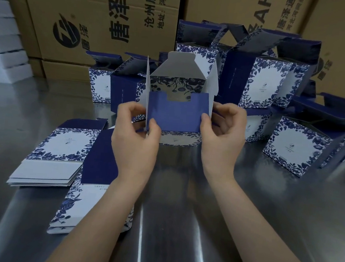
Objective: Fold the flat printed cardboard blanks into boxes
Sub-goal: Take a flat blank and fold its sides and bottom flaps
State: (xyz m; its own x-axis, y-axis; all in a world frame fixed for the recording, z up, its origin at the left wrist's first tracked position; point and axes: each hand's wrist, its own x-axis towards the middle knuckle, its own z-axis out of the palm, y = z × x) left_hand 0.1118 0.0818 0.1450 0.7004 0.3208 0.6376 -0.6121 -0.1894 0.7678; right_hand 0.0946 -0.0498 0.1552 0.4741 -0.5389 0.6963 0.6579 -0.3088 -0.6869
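Head view: left hand, right hand pinch one box; two blank stacks.

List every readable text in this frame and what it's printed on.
"唐泽A": large, rotated, cut off, on the left shipping carton.
"沧州唐泽": smaller line, same carton, cut off.
"地址:河北": smaller line, same carton, cut off.
"AH": on the middle shipping carton, cut off.
"唐泽": same middle carton, rotated.
Small print on the folded boxes, flat blanks and half-folded box: too small to read.
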